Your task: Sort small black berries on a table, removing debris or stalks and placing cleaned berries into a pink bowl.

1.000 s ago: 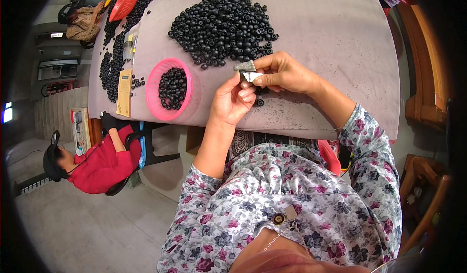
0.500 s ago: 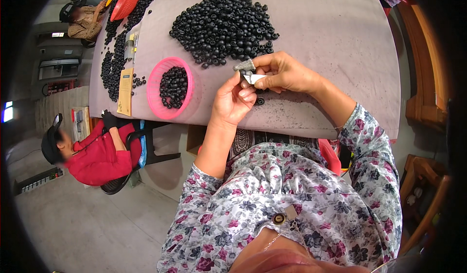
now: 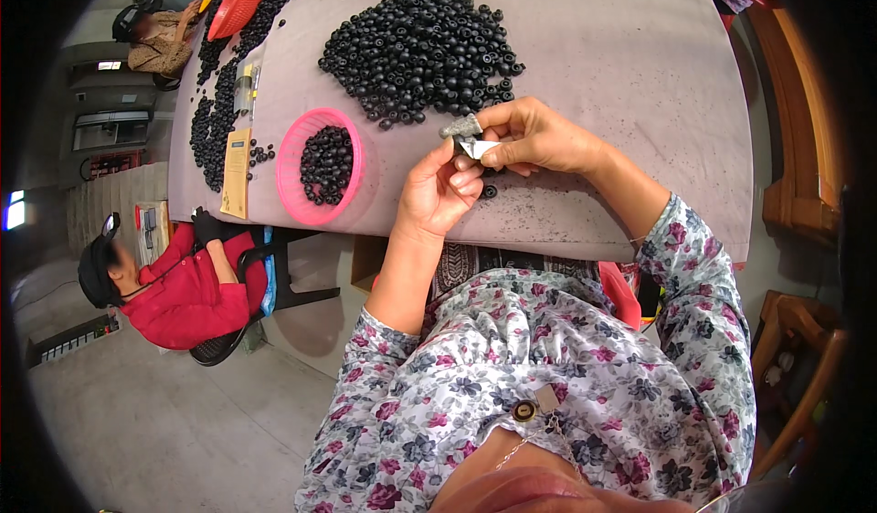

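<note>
Over the near edge of the table, my two hands meet just below a heap of round black beads (image 3: pixel 420 52). My left hand (image 3: pixel 431 189) is closed, pinching a small black bead that is mostly hidden by the fingers. My right hand (image 3: pixel 539 143) grips a small, pale, pointed blade (image 3: pixel 477 148) between thumb and fingers, its tip against the bead. A grey wrapping (image 3: pixel 461 127) covers the end of my right index finger. To the left stands a pink basket (image 3: pixel 285 179), partly filled with black beads (image 3: pixel 326 164).
A loose black bead (image 3: pixel 491 191) and dark crumbs lie by my hands. Farther left are more beads (image 3: pixel 212 134), a tan card (image 3: pixel 236 173) and a red basket (image 3: pixel 239 3). A person in red (image 3: pixel 187 298) sits at the left; another person (image 3: pixel 163 42) is beyond.
My right index fingertip has shifted slightly, and the blade has turned a little at the bead. The person in red has moved slightly.
</note>
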A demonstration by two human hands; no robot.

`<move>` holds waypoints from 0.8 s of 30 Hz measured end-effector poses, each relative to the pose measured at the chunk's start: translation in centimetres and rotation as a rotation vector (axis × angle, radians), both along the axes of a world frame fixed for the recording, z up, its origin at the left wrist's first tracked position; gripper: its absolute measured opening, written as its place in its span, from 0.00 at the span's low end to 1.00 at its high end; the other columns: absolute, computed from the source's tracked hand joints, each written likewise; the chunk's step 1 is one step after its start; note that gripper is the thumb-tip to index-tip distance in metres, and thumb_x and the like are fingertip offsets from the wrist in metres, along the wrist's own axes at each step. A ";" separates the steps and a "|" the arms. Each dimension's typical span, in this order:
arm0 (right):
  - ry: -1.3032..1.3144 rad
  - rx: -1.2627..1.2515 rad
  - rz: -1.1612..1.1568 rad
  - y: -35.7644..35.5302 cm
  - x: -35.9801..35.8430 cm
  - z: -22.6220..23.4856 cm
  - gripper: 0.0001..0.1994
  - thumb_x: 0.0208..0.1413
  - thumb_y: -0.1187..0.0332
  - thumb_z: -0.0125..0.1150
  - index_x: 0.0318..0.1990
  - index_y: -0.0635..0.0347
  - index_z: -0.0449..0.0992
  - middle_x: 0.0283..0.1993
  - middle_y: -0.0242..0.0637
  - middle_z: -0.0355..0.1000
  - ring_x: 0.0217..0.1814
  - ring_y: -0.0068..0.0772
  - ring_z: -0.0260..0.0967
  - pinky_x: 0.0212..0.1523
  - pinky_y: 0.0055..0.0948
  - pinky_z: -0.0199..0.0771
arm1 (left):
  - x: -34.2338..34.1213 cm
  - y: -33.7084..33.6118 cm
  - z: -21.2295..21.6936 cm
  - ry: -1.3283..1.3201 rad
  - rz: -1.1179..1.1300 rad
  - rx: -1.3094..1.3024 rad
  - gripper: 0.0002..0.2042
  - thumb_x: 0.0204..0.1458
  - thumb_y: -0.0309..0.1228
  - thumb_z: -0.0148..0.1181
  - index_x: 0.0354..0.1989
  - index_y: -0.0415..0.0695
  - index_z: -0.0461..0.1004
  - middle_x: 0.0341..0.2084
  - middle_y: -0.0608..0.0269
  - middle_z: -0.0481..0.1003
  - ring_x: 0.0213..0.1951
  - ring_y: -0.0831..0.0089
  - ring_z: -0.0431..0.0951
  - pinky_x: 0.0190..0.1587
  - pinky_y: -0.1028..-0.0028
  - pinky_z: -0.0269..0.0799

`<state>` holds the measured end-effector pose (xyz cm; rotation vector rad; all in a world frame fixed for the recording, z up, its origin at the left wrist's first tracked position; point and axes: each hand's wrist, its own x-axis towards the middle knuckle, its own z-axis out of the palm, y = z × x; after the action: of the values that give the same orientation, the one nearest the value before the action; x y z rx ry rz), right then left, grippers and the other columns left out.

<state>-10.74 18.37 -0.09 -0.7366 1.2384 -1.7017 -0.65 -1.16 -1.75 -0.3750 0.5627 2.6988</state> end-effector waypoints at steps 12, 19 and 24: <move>-0.032 -0.018 0.021 -0.1 0.0 0.0 0.17 0.54 0.71 0.67 0.51 0.67 0.78 0.36 0.31 0.80 0.22 0.11 0.63 0.18 0.14 0.59 | 0.0 -0.2 -0.1 0.019 -0.017 0.014 0.11 0.59 0.33 0.60 0.43 0.38 0.73 0.25 0.67 0.69 0.23 0.79 0.68 0.26 0.79 0.65; -0.035 -0.008 0.000 -0.2 0.1 0.0 0.14 0.55 0.71 0.67 0.48 0.68 0.79 0.34 0.31 0.79 0.21 0.11 0.62 0.18 0.14 0.59 | 0.1 -0.2 -0.3 0.027 -0.020 0.019 0.11 0.59 0.33 0.59 0.43 0.37 0.72 0.24 0.66 0.68 0.23 0.79 0.67 0.26 0.78 0.65; -0.031 0.003 -0.019 -0.1 0.1 0.0 0.13 0.57 0.71 0.66 0.47 0.66 0.80 0.26 0.26 0.72 0.19 0.12 0.59 0.18 0.15 0.56 | 0.1 -0.2 -0.3 0.027 -0.024 0.033 0.14 0.60 0.33 0.59 0.47 0.35 0.71 0.24 0.66 0.68 0.23 0.79 0.66 0.26 0.79 0.64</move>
<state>-10.61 18.23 -0.05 -0.6958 1.2299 -1.7197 -0.58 -1.38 -2.04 -0.3217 0.5258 2.6906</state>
